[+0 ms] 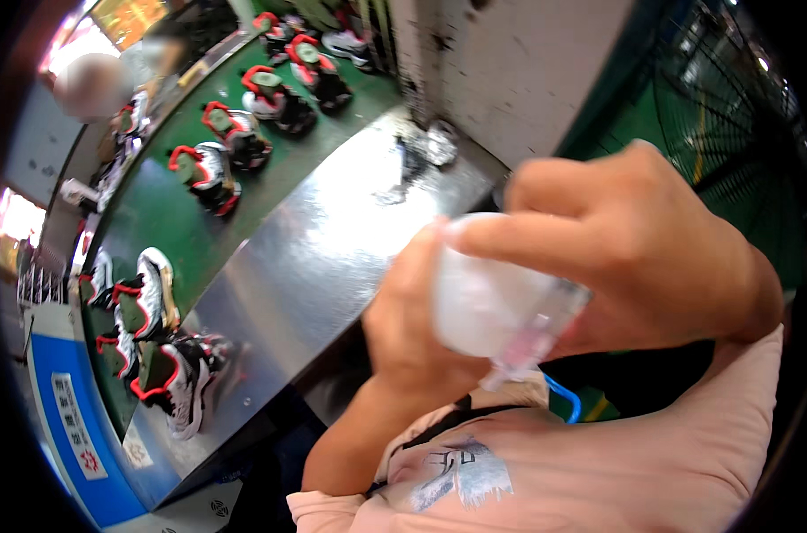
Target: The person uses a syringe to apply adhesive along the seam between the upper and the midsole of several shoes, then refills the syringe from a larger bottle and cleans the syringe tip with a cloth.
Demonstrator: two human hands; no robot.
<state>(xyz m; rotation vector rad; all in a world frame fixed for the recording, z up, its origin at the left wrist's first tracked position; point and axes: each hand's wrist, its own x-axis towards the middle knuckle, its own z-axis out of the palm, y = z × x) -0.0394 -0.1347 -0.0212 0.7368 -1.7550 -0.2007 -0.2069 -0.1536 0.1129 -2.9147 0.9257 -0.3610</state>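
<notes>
Close in front of my chest, both hands are on a white, translucent, rounded container [479, 298], which looks like a plastic bottle or cup. Motion blur hides its exact kind. My left hand [412, 324] is wrapped round its left side. From the right, my right hand [612, 244] reaches over, with bent fingers gripping its upper rim. A clear, pinkish piece [532, 342] shows at the container's lower right, below the right hand; whether it is part of the container I cannot tell.
A shiny metal ledge [306, 231] runs beside a green conveyor belt [168, 235] carrying several sneakers [210, 178]. One sneaker [177, 386] sits at the near left. Crumpled foil [441, 144] lies near a pale post [501, 71]. A large fan [732, 115] stands right. Another person [92, 87] is far left.
</notes>
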